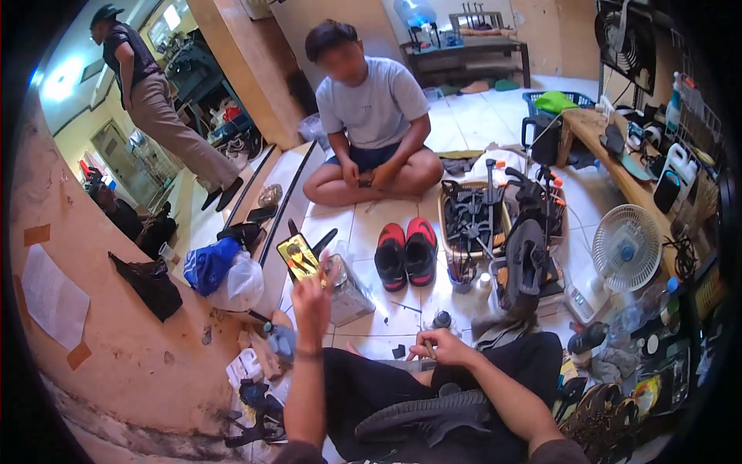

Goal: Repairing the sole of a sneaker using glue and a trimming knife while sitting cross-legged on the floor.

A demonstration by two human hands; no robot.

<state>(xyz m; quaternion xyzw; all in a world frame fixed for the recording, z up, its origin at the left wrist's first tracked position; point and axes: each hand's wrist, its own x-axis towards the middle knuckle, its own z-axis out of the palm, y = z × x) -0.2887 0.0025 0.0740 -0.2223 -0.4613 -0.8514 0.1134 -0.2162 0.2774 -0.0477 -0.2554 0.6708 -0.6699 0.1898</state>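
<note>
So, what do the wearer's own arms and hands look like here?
The left forearm and right forearm are bare, emerging from dark sleeves at the lower edge. The left hand and right hand are ungloved, the fingers uncovered. No cables run along either arm.

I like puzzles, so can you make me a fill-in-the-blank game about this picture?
1. The person's ____ hand is raised near the phone.
2. The pair of shoes on the floor tiles is black and ____.
3. The dark shoe lies in the person's ____.
4. The white fan stands toward the picture's ____ side.

Missing words: left; red; lap; right.
</note>
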